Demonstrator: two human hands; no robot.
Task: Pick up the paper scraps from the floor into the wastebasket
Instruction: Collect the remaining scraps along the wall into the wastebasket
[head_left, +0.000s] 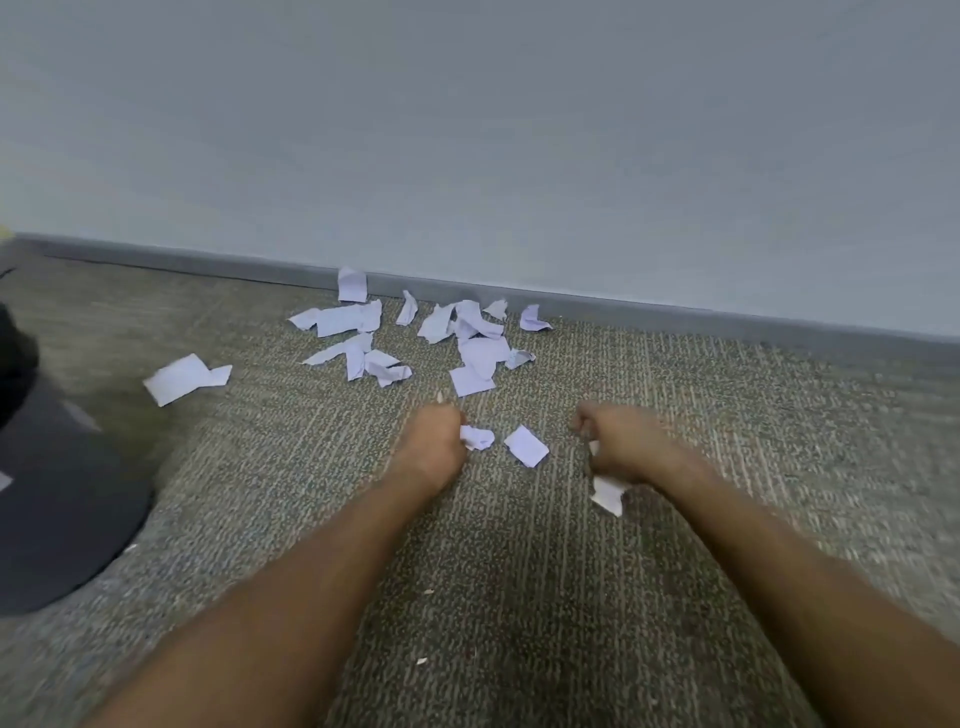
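1. Early in the job, by the look of it: most of the paper scraps (410, 332) lie on the carpeted floor (519, 571), bunched near the baseboard (675, 309) under the wall (467, 130).
2. One larger scrap (184, 378) off to the left, apart from the main bunch and nearest the dark wastebasket (57, 499) at the left edge of the view.
3. Wastebasket only partly in view; inside hidden, so no telling whether any paper has gone in yet.
4. One flat square scrap (526, 445) loose on the floor between the two hands, untouched.
5. Left hand (434, 447) low to the floor, fingers curled in a fist, a crumpled scrap (477, 437) poking out at its right side; looks gripped, though the blur leaves some doubt.
6. Right hand (621, 444) likewise curled shut, a white scrap (608, 493) hanging from beneath the fist, held in the fingers.
7. Left to do, as a judgement: gather the square between the hands, clear the big bunch by the baseboard, fetch the lone piece at the left, and carry each handful over to the wastebasket.
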